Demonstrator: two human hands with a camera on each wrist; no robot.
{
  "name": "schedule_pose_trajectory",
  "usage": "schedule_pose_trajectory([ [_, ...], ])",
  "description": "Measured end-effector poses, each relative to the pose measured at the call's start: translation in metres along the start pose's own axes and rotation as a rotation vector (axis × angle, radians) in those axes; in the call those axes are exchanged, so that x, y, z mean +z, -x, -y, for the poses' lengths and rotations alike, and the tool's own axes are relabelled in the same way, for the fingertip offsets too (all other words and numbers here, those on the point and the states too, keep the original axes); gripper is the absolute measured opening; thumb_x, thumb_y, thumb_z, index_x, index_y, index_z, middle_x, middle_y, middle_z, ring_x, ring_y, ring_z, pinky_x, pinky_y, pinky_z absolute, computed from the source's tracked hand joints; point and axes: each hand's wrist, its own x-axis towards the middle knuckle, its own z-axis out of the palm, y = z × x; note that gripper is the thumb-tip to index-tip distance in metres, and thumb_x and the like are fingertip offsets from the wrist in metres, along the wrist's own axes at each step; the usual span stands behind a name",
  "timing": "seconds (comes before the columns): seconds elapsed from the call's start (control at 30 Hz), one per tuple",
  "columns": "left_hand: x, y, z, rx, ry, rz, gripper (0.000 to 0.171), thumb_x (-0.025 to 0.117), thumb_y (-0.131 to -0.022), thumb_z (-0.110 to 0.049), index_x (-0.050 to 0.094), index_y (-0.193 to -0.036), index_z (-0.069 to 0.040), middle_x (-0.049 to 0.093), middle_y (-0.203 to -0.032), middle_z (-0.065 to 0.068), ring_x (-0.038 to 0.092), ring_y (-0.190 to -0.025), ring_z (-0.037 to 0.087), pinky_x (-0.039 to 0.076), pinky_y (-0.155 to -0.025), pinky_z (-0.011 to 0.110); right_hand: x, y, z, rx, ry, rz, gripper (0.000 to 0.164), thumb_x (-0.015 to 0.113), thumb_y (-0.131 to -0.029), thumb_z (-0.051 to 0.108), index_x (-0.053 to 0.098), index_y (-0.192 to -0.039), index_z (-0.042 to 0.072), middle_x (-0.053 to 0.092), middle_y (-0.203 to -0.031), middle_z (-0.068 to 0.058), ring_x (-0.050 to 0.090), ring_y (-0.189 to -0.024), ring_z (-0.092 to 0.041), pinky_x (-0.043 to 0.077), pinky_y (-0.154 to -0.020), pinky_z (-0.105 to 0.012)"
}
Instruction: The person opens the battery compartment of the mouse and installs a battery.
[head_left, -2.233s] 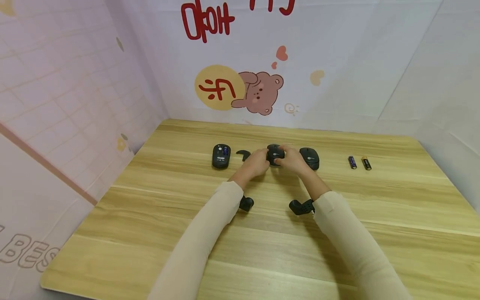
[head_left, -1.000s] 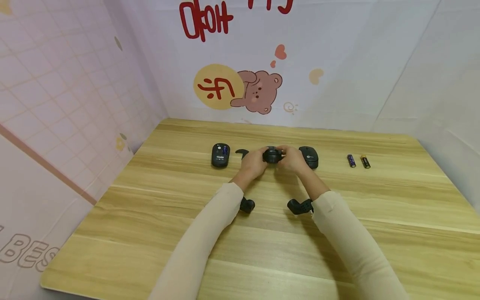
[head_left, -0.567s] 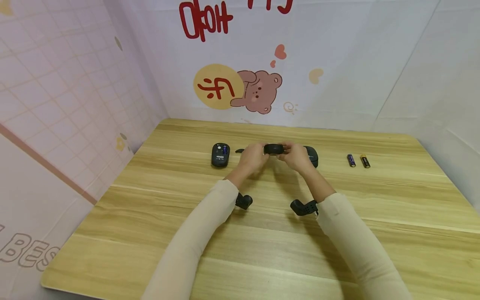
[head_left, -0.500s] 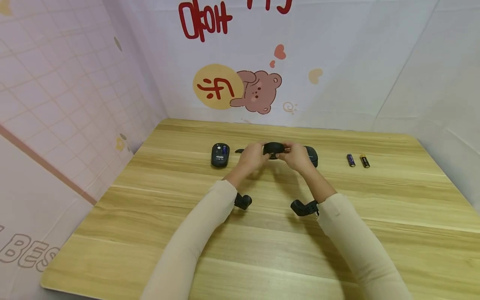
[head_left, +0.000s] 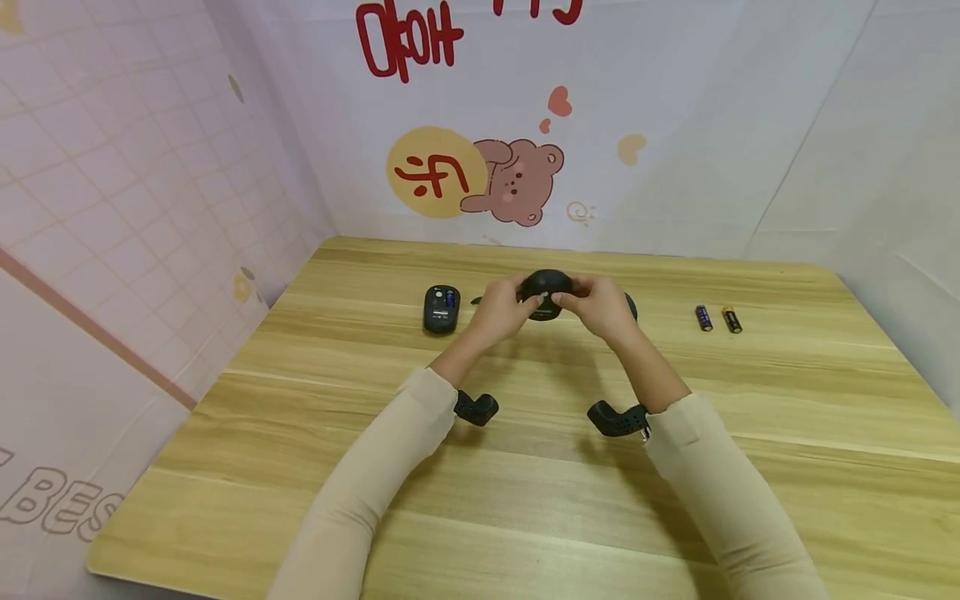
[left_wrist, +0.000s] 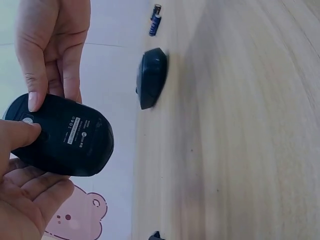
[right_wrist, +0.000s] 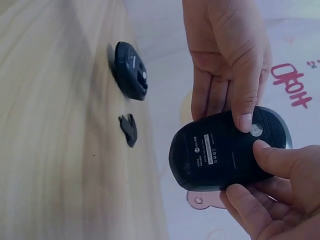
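Note:
Raised above the table in the head view is a black computer mouse [head_left: 547, 286], its labelled underside turned toward me. My left hand [head_left: 498, 310] and right hand [head_left: 600, 307] grip its two sides, thumbs on the underside and fingers behind. In the left wrist view, white print and a small round pale spot show on this mouse [left_wrist: 75, 135]; the thumbs lie close to that spot. The right wrist view has the same mouse [right_wrist: 220, 155] between the left hand [right_wrist: 230, 55] and right hand [right_wrist: 280, 195].
To the left lies an upturned mouse [head_left: 441, 310] with its battery compartment open and a blue battery [head_left: 450, 298] inside. A loose black cover [right_wrist: 128, 130] sits beside it. Another mouse [left_wrist: 151, 78] is partly hidden behind my right hand. Two batteries [head_left: 703, 318] [head_left: 732, 320] lie farther right.
Both hands have lifted the middle mouse off the table and tipped it, so its underside now faces me instead of its top. The other items have stayed in place.

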Motion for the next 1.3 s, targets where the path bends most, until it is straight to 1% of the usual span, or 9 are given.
schedule_pose_trajectory([
  [0.2, -0.006, 0.003, -0.006, -0.011, 0.053, -0.004, 0.041, 0.059, -0.092, -0.020, 0.052, -0.128, -0.001, 0.063, -0.112, 0.012, 0.061, -0.099, 0.017, 0.053, -0.076, 0.023, -0.005, 0.005, 0.008, 0.015, -0.008, -0.018, 0.044, 0.061, -0.091, 0.027, 0.057, -0.123, -0.002, 0.061, -0.113, -0.019, 0.057, -0.103, -0.032, 0.050, -0.085, -0.045],
  [0.43, -0.012, 0.007, -0.013, -0.034, 0.029, 0.007, 0.043, 0.059, -0.092, -0.026, 0.053, -0.127, -0.001, 0.063, -0.110, 0.011, 0.061, -0.097, 0.019, 0.054, -0.076, 0.026, -0.009, 0.011, 0.016, 0.051, -0.087, -0.040, 0.046, 0.062, -0.089, 0.030, 0.059, -0.120, -0.005, 0.062, -0.112, -0.020, 0.064, -0.095, -0.027, 0.052, -0.084, -0.038],
  [0.53, -0.014, 0.009, -0.014, -0.034, 0.040, 0.011, 0.043, 0.059, -0.092, -0.027, 0.054, -0.126, -0.002, 0.063, -0.109, 0.011, 0.061, -0.098, 0.019, 0.053, -0.076, 0.026, -0.009, 0.012, 0.018, 0.050, -0.102, -0.045, 0.047, 0.062, -0.089, 0.030, 0.058, -0.120, -0.006, 0.061, -0.112, -0.021, 0.065, -0.092, -0.026, 0.053, -0.082, -0.036],
  [0.67, -0.017, 0.014, -0.017, -0.020, 0.071, 0.012, 0.043, 0.059, -0.092, -0.028, 0.054, -0.127, -0.002, 0.063, -0.110, 0.010, 0.060, -0.099, 0.018, 0.053, -0.079, 0.026, -0.009, 0.016, 0.020, 0.027, -0.090, -0.049, 0.047, 0.062, -0.090, 0.031, 0.059, -0.119, -0.006, 0.063, -0.109, -0.021, 0.066, -0.088, -0.026, 0.053, -0.082, -0.038],
  [0.8, -0.020, 0.020, -0.019, -0.017, 0.149, 0.018, 0.041, 0.059, -0.092, -0.026, 0.055, -0.126, -0.003, 0.064, -0.104, 0.009, 0.062, -0.091, 0.017, 0.054, -0.072, 0.025, -0.008, 0.020, 0.022, 0.004, -0.083, -0.045, 0.046, 0.061, -0.090, 0.035, 0.062, -0.118, -0.003, 0.065, -0.104, -0.018, 0.067, -0.083, -0.025, 0.050, -0.086, -0.043],
  [0.93, -0.022, 0.024, -0.021, -0.047, 0.273, 0.039, 0.037, 0.059, -0.092, -0.024, 0.057, -0.121, -0.003, 0.064, -0.096, 0.009, 0.063, -0.079, 0.017, 0.057, -0.065, 0.030, -0.009, 0.024, 0.024, 0.000, -0.094, -0.022, 0.046, 0.060, -0.090, 0.038, 0.064, -0.116, 0.000, 0.066, -0.102, -0.017, 0.067, -0.080, -0.024, 0.048, -0.088, -0.047],
  [1.07, -0.025, 0.026, -0.024, -0.076, 0.363, 0.062, 0.033, 0.060, -0.091, -0.023, 0.059, -0.115, 0.000, 0.064, -0.096, 0.011, 0.065, -0.079, 0.018, 0.057, -0.064, 0.032, -0.011, 0.027, 0.027, 0.024, -0.121, -0.014, 0.048, 0.061, -0.089, 0.040, 0.064, -0.116, 0.001, 0.066, -0.101, -0.017, 0.066, -0.074, -0.019, 0.047, -0.089, -0.048],
  [1.2, -0.027, 0.028, -0.028, -0.107, 0.428, 0.077, 0.031, 0.061, -0.091, -0.023, 0.061, -0.111, 0.001, 0.066, -0.097, 0.012, 0.066, -0.080, 0.019, 0.057, -0.062, 0.030, -0.013, 0.030, 0.031, 0.049, -0.176, -0.030, 0.050, 0.064, -0.087, 0.039, 0.063, -0.116, -0.001, 0.068, -0.095, -0.015, 0.064, -0.068, -0.015, 0.049, -0.083, -0.039],
  [1.3, -0.028, 0.030, -0.031, -0.136, 0.478, 0.079, 0.031, 0.061, -0.091, -0.022, 0.061, -0.111, 0.002, 0.066, -0.097, 0.013, 0.066, -0.080, 0.021, 0.057, -0.062, 0.030, -0.013, 0.032, 0.034, 0.047, -0.229, -0.043, 0.048, 0.066, -0.086, 0.036, 0.065, -0.112, -0.004, 0.068, -0.090, -0.012, 0.064, -0.064, -0.014, 0.051, -0.072, -0.029],
])
